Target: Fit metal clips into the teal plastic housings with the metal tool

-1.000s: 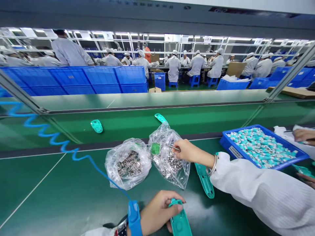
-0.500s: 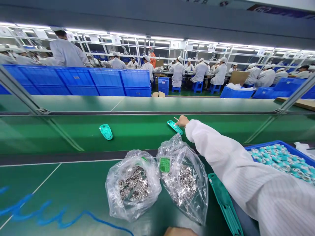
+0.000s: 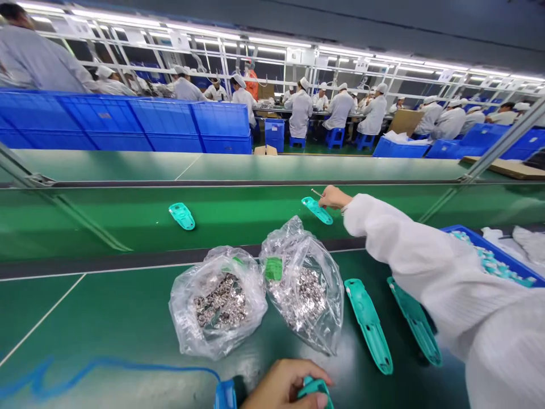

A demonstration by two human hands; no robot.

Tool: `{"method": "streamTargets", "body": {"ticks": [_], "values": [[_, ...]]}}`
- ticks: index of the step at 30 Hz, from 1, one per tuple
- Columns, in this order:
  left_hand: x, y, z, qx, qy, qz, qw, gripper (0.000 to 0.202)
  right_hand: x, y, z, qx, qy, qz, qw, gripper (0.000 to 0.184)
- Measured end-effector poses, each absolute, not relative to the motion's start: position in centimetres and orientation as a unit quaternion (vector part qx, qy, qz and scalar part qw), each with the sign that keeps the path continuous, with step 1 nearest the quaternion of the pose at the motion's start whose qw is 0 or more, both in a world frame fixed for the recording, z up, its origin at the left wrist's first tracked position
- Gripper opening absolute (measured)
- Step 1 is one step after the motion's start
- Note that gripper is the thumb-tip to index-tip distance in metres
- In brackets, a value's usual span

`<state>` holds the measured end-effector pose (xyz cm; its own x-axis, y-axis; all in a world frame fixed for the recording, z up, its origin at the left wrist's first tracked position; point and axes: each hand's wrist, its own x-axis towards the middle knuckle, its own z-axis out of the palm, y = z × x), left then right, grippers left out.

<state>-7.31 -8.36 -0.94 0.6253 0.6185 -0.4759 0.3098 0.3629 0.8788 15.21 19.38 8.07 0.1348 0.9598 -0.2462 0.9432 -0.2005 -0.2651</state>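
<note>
And there it was: the right hand (image 3: pixel 334 197) was out over the green conveyor belt (image 3: pixel 106 221), its fingers pinched shut on a thin metal pin (image 3: pixel 317 192). Just below that grip, a teal plastic casing (image 3: pixel 317 210) lay on the belt, and well left of it sat a second teal casing (image 3: pixel 181 216). The left hand (image 3: pixel 285 386) was down at the bottom edge of my view, curled closed around a third teal casing (image 3: pixel 315 389) (only its end showed past the fingers). Just left of that grip was a blue wrist strap (image 3: pixel 225 395), its blue cord (image 3: pixel 106 363) trailing left over the green bench mat (image 3: pixel 63 318). Between the two hands lay a clear plastic bag of small metal parts (image 3: pixel 219 301), touching a second bag (image 3: pixel 302 289) with a green label (image 3: pixel 273 268). Below the right grip, two more teal casings (image 3: pixel 369 326) (image 3: pixel 415 321) lay on the mat, and past the white sleeve (image 3: pixel 426 267) stood a blue tray (image 3: pixel 489 253) of teal parts.
</note>
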Motion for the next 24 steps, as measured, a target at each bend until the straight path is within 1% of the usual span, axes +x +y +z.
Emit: {"method": "streamTargets", "body": {"ticks": [2,5,8,10,13,16,18,21,24], "values": [[-7.2,-8.4,-0.4,0.545,0.43,0.095,0.713,0.056,17.2,15.7,9.5,-0.748,-0.635,0.19,0.04,0.015],[-6.6,-7.9,0.0,0.512,0.412,0.069,0.751,0.075,19.9,9.0,10.4,-0.733,-0.645,0.207,0.061,0.011],[-5.6,-6.7,0.0,0.504,0.377,0.057,0.775,0.09,21.7,2.3,9.8,-0.723,-0.647,0.232,0.07,0.012],[-4.9,-5.7,-0.1,0.506,0.359,0.038,0.784,0.097,22.3,-1.1,8.8,-0.735,-0.633,0.23,0.077,0.014],[-4.4,-4.6,0.0,0.526,0.358,0.033,0.771,0.095,22.3,-4.0,6.8,-0.767,-0.604,0.199,0.087,0.014],[-4.7,-3.6,0.3,0.539,0.378,0.053,0.751,0.088,21.9,-4.7,4.9,-0.783,-0.592,0.166,0.095,0.011],[-5.1,-3.0,0.4,0.537,0.395,0.067,0.743,0.087,21.6,-4.6,3.8,-0.785,-0.593,0.15,0.098,0.01],[-5.8,-2.1,0.4,0.525,0.413,0.095,0.738,0.087,21.4,-4.4,2.8,-0.788,-0.594,0.127,0.099,0.01],[-6.3,-1.3,0.3,0.52,0.428,0.114,0.73,0.084,21.7,-4.4,2.4,-0.793,-0.592,0.111,0.094,0.01]]}}
